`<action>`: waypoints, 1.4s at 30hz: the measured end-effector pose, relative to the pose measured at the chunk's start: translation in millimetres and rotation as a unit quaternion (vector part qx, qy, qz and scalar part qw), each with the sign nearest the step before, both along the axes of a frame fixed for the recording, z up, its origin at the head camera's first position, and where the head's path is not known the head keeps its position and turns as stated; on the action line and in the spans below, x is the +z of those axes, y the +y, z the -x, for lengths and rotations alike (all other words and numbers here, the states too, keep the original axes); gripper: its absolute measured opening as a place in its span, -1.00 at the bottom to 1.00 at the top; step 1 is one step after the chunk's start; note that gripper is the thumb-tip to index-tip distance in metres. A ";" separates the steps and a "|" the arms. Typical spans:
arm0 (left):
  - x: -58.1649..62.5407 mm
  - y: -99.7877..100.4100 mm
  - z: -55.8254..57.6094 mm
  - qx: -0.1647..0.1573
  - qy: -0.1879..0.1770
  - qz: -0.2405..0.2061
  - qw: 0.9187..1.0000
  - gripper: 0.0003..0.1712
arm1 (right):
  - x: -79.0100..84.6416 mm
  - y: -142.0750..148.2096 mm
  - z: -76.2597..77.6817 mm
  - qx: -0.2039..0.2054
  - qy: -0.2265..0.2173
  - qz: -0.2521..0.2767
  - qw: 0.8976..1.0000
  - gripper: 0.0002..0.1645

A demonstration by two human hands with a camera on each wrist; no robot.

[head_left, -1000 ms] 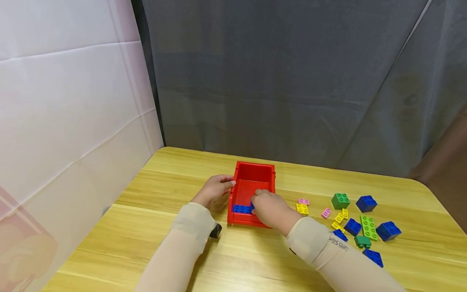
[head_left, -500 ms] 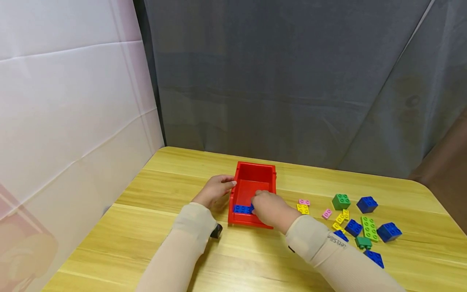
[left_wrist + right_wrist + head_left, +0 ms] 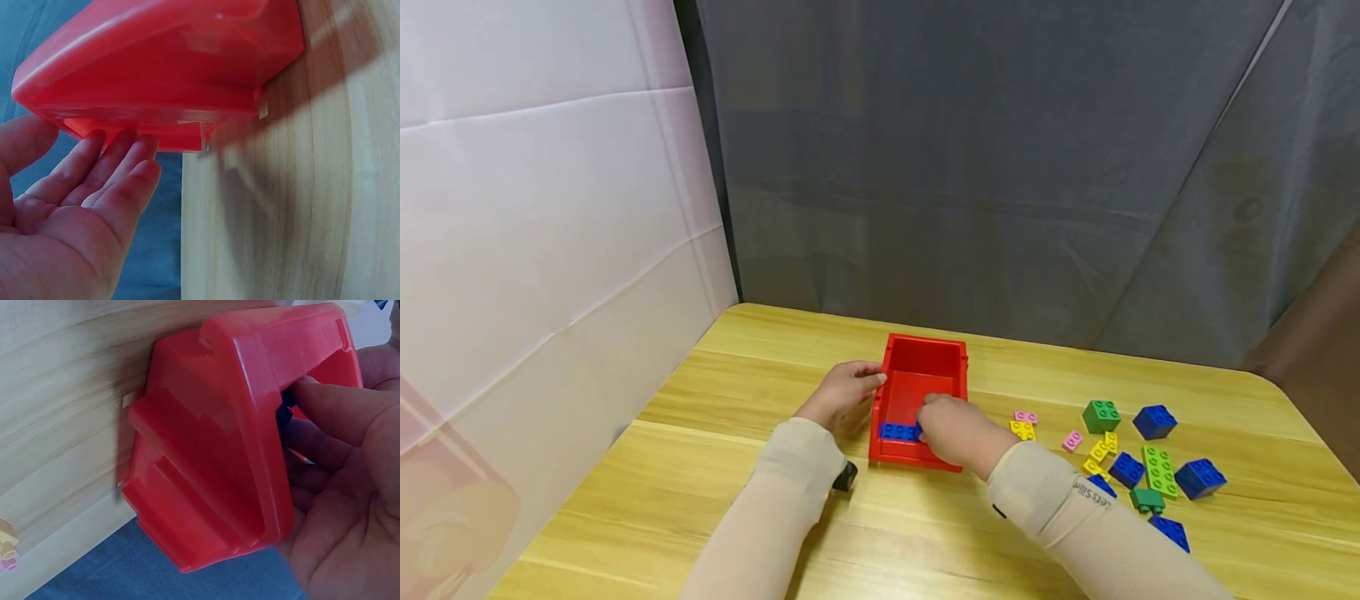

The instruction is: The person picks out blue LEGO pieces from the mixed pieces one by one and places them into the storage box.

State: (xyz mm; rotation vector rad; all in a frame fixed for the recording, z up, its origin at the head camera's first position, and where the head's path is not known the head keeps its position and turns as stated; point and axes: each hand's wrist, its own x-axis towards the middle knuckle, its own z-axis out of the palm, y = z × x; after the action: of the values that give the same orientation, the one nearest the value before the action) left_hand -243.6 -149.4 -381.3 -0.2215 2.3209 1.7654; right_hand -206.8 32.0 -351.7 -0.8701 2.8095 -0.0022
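A red plastic bin [image 3: 917,454] stands on the table with its low side toward me. Along the inside of that low side lies a blue building brick [image 3: 897,431] with studs on top. My right hand [image 3: 958,429] reaches over the bin's right wall and pinches a blue brick [image 3: 285,411] between thumb and fingers, mostly hidden by the hand and the wall. On the other side, my left hand [image 3: 842,390] is at the bin's left wall. Its fingers [image 3: 119,175] are extended, their tips right at the wall's underside in the left wrist view.
Loose bricks lie right of the bin: a green one [image 3: 1101,415], a lime one [image 3: 1159,472], a yellow one [image 3: 1022,430], a pink one [image 3: 1071,440] and several blue ones, including a tall one [image 3: 1200,478]. Dark fabric [image 3: 962,167] hangs behind the table, white fabric [image 3: 550,208] at left.
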 end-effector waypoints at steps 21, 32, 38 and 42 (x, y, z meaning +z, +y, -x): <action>-1.6 0.4 -0.1 0.003 -0.002 0.004 1.000 -0.58 | -1.4 -2.7 -2.4 0.006 -0.001 -0.020 1.000 -0.68; 0.6 -0.1 -0.3 0.003 -0.002 0.005 1.000 -0.58 | -3.0 -3.4 -4.4 0.017 0.025 -0.036 0.999 -0.70; 0.5 0.0 -0.6 0.003 -0.002 0.008 1.000 -0.58 | -4.1 -3.8 -8.2 0.033 0.053 -0.049 0.997 -0.65; 0.8 0.3 -1.1 -0.001 0.003 0.009 1.000 -0.58 | -3.3 -3.9 -10.0 0.032 0.057 -0.048 0.997 -0.58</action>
State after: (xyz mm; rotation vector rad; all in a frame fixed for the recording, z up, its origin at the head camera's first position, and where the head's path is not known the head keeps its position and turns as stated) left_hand -242.5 -149.1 -380.5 -0.2178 2.3423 1.7470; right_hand -196.7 28.1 -355.0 -0.9650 2.8570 0.1966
